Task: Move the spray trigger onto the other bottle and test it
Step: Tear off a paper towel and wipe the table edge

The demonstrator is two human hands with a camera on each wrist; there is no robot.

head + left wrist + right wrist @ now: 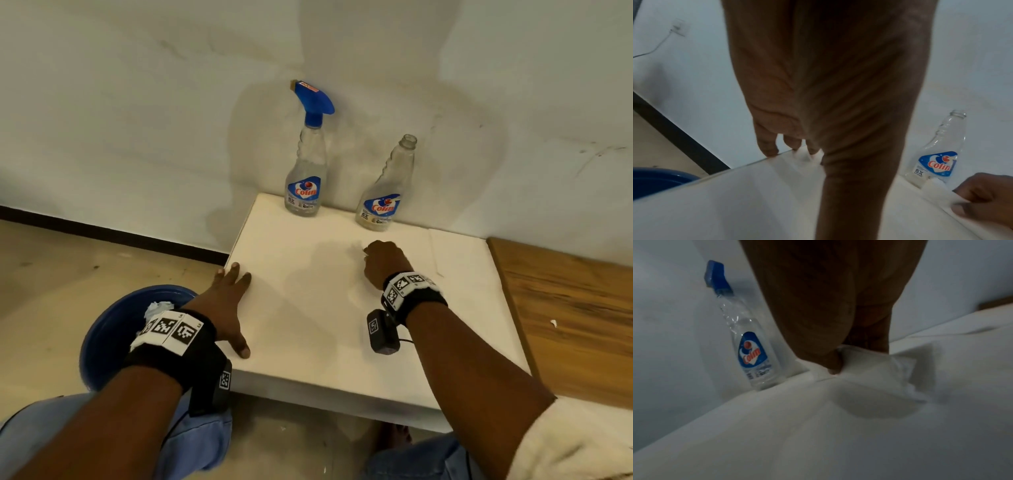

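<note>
Beyond both hands (385,262): spray trigger (313,99).

L hand (228,301) flat, palm down, fingers (766,146) straight & spread, thumb out to the side. R hand (383,262) knuckles up, fingers curled under, thumb (833,365) & fingertips pinching a white tissue (879,363). Both forearms reach fwd, marker bands on both wrists.

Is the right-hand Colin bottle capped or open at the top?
Open. The right Colin bottle shows a bare threaded neck with no cap; the blue spray trigger sits on the left Colin bottle.
</note>
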